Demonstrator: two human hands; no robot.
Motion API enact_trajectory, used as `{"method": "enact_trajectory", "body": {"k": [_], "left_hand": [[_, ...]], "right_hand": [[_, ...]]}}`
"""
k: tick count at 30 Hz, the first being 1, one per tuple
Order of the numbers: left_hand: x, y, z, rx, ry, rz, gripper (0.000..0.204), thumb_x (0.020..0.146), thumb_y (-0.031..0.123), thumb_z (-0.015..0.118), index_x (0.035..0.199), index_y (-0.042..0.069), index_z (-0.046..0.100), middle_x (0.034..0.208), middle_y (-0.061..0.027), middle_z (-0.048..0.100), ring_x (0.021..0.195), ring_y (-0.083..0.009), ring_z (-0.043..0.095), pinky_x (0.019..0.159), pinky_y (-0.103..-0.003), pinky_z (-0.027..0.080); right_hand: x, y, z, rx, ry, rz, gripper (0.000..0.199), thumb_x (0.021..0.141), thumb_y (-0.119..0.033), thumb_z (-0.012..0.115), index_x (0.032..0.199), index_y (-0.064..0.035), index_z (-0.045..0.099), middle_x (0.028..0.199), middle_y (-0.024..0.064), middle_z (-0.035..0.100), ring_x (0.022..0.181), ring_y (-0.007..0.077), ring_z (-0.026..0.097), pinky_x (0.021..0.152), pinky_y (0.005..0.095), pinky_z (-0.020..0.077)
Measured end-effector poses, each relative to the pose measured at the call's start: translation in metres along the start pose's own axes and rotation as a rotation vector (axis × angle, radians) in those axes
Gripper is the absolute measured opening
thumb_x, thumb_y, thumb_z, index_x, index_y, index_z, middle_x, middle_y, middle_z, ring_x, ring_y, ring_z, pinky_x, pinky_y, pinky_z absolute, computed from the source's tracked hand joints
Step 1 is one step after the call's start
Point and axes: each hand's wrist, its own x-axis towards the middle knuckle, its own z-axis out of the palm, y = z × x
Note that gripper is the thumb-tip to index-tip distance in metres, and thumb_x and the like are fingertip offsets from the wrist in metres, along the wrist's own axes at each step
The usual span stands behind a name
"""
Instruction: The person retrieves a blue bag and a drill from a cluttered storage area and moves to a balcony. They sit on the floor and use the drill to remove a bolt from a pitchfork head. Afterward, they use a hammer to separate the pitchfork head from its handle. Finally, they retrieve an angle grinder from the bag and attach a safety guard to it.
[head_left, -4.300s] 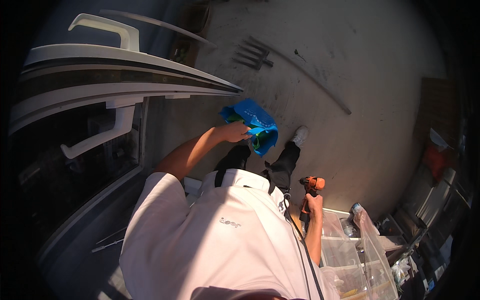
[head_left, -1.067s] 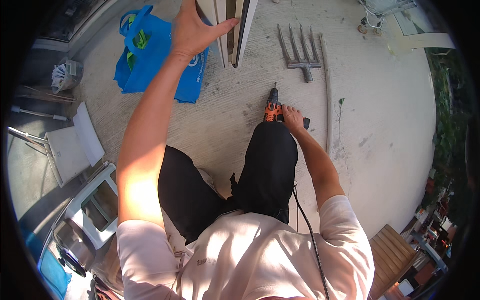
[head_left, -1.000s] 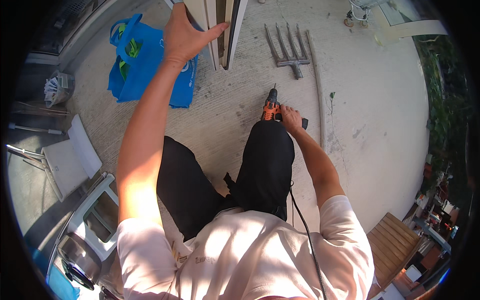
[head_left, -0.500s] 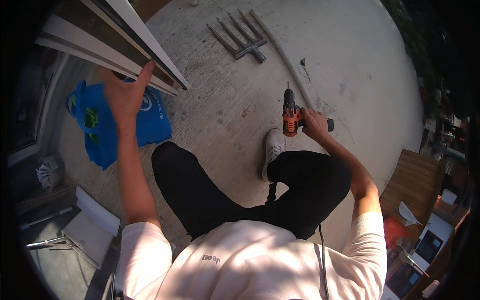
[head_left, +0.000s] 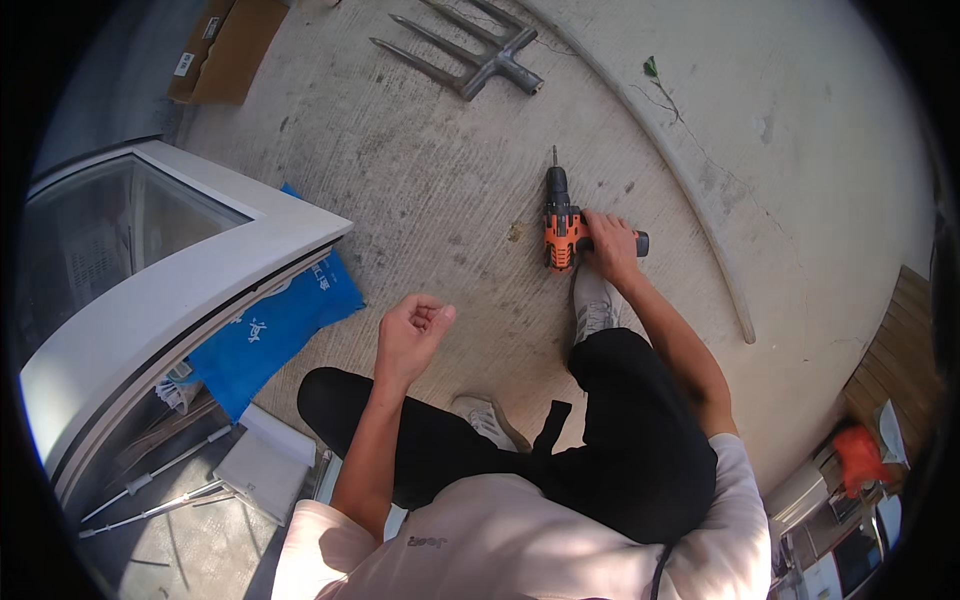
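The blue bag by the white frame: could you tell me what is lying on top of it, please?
The white frame lies over the upper left of the blue bag, hiding that part. The bag's right and lower parts show on the concrete floor. What else the frame covers cannot be seen.

Bare concrete floor (head_left: 440, 200) lies open around the orange-and-black cordless drill (head_left: 560, 225). At twelve o'clock a grey metal fork head (head_left: 480, 60) blocks the way; at three, a long pale curved pole (head_left: 680, 190); at nine, a white-framed glass panel (head_left: 180, 290) over a blue bag (head_left: 270, 330).
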Motion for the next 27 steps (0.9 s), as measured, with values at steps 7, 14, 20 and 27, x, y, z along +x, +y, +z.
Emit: {"method": "enact_trajectory", "body": {"k": [7,14,20,27], "left_hand": [[0.273,0.059,0.118,-0.099,0.160,-0.009,0.054,0.079,0.048,0.074,0.093,-0.004,0.066,0.081,-0.0138,0.067,0.072,-0.0208,0.065,0.066,-0.034,0.051],[0.371,0.120,0.165,0.060,0.398,-0.119,0.066,0.072,0.048,0.081,0.098,-0.010,0.065,0.082,-0.0146,0.068,0.066,-0.0236,0.067,0.051,-0.033,0.057],[0.396,0.100,0.149,-0.216,0.293,-0.199,0.041,0.071,0.021,0.083,0.092,-0.008,0.063,0.093,-0.0179,0.067,0.077,-0.0247,0.068,0.052,-0.037,0.061],[0.317,0.071,0.079,-0.408,0.031,-0.075,0.027,0.082,0.015,0.072,0.091,-0.007,0.060,0.084,-0.0141,0.063,0.070,-0.0201,0.064,0.055,-0.037,0.062]], "right_hand": [[0.016,-0.015,0.006,-0.120,0.009,0.060,0.045,0.068,-0.010,0.073,0.107,-0.0114,0.051,0.092,0.0059,0.058,0.092,0.0260,0.058,0.079,0.0400,0.0448],[0.011,-0.005,0.010,-0.222,-0.026,0.062,0.034,0.080,-0.011,0.060,0.113,-0.0106,0.052,0.092,0.0049,0.058,0.092,0.0232,0.058,0.080,0.0390,0.0442],[0.013,-0.007,0.006,-0.162,-0.011,0.033,0.043,0.076,-0.008,0.063,0.116,-0.0097,0.050,0.092,0.0054,0.057,0.091,0.0237,0.057,0.079,0.0378,0.0433],[0.010,-0.006,0.009,-0.155,0.031,0.027,0.037,0.078,-0.008,0.062,0.113,-0.0099,0.051,0.088,0.0050,0.059,0.090,0.0235,0.058,0.078,0.0370,0.0433]]}}
